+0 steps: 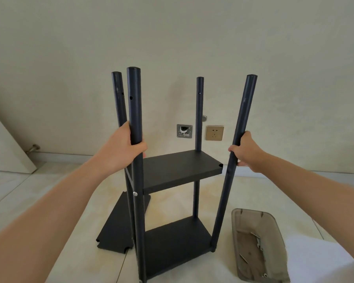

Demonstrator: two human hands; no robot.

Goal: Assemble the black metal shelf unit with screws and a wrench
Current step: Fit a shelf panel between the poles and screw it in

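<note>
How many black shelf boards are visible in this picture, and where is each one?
3. The middle shelf board and the bottom shelf board are mounted between the poles; a loose shelf board lies on the floor, left, partly hidden.

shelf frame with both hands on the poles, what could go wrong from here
1. The right hand holds the front right pole, which leans outward and stands clear of the middle shelf corner. That corner looks unfastened, so the shelf may sag or drop there.
2. The left hand grips the front left pole; only one screw shows, so the frame could rack.
3. The tray of loose parts lies near the base and could be knocked.
</note>
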